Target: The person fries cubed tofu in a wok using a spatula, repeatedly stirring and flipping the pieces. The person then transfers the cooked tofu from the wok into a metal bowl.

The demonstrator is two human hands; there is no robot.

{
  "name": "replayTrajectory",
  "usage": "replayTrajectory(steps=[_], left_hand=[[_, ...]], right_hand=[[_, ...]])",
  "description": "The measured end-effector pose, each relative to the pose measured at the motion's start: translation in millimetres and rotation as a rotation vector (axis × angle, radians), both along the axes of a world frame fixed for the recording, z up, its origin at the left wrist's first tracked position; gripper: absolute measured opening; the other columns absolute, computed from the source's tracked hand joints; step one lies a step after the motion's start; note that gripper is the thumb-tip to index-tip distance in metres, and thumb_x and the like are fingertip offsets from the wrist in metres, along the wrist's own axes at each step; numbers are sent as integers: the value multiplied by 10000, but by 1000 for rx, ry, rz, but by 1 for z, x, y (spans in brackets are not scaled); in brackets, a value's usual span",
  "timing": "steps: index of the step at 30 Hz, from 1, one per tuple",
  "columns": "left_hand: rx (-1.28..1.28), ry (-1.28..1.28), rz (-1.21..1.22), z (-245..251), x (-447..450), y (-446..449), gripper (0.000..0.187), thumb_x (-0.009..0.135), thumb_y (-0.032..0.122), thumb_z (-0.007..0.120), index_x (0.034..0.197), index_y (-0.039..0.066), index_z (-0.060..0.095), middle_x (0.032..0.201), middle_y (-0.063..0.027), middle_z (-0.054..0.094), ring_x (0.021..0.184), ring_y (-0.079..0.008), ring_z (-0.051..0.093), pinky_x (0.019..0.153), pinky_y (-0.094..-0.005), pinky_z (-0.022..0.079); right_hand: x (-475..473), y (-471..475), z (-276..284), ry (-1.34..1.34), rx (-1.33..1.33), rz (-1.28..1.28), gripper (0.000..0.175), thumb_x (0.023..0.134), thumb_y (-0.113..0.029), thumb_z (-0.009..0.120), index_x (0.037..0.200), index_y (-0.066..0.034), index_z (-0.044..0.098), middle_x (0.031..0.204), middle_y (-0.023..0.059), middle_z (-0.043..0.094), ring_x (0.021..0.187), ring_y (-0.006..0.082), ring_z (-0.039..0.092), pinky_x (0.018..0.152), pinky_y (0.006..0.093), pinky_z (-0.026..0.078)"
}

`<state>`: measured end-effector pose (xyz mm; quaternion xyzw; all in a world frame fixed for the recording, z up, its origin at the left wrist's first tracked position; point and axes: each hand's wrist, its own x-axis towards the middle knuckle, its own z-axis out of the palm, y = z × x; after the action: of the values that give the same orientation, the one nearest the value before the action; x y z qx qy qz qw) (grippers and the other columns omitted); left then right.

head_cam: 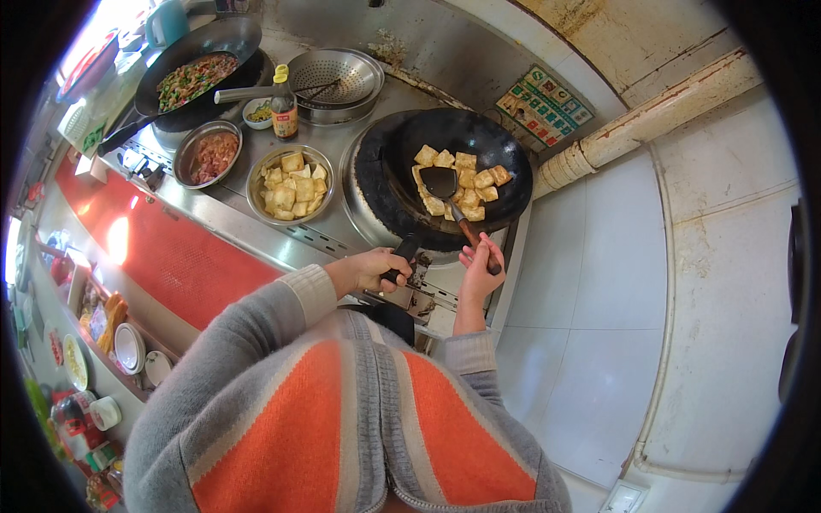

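Observation:
My left hand (380,269) grips the black handle (405,251) of a wok (490,144) on the burner at the right of the stove. Golden tofu pieces (465,168) lie in the wok. A spatula (440,182) with a dark metal blade and wooden handle is in my right hand (480,263), its blade resting over some of the tofu. Left of this wok, a steel bowl (328,204) holds more browned tofu pieces (295,189).
Raw sliced meat fills a second steel bowl (219,178). Beyond stand a sauce bottle (284,109), a small white bowl (249,120) and a perforated strainer (333,67). Another wok (240,38) holds chopped vegetables at the far left. A pipe (648,122) runs along the right wall.

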<state>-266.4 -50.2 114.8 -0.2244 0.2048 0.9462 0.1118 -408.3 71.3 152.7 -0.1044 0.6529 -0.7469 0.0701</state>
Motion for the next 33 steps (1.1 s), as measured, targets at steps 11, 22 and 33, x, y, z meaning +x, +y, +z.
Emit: replayTrajectory(steps=[11, 22, 33], left_hand=[[1, 5, -7, -4, -2, 1, 223, 729, -27, 554, 891, 59, 428, 668, -71, 466, 509, -140, 497, 306, -201, 286], [11, 2, -6, -2, 0, -1, 210, 757, -29, 523, 927, 68, 448, 690, -36, 445, 538, -106, 457, 334, -175, 283], [14, 6, -15, -6, -2, -1, 254, 761, -33, 518, 974, 63, 418, 684, -46, 450, 538, -111, 458, 333, -180, 286]], right_hand=[[-12, -31, 6, 35, -248, 35, 156, 835, -76, 535, 941, 35, 560, 947, 108, 592, 672, 134, 587, 613, 228, 513], [-11, -19, -9, -48, -40, 22, 173, 847, -108, 515, 951, 19, 572, 894, 113, 602, 586, 149, 588, 498, 238, 519], [-3, -12, -10, -78, 17, 50, 181, 856, -145, 513, 974, -27, 583, 796, 74, 587, 460, 122, 538, 404, 225, 480]])
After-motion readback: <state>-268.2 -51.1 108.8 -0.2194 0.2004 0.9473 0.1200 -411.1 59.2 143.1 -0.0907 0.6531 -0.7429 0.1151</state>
